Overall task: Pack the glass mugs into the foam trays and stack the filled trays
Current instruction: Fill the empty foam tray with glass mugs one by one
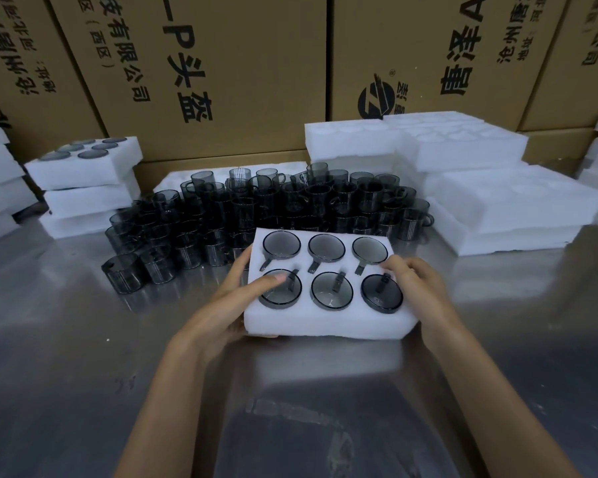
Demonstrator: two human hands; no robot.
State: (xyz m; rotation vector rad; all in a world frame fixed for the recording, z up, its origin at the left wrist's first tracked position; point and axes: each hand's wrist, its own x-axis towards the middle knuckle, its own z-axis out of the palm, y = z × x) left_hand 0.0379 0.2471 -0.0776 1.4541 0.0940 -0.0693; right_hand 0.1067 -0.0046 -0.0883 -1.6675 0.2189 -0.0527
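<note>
Filled white six-pocket foam tray (325, 320) at centre of the steel table (83, 374), left hand (237, 298) clamped on its 9 o'clock edge, right hand (413, 282) gripping 3 o'clock edge; soft foam could flex when lifted, tipping the smoky glass mugs (332, 290) out.

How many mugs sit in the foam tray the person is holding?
6 mugs, all in the foam tray: back row at left, middle and right; front row at left, middle and right. None looks hidden.
</note>
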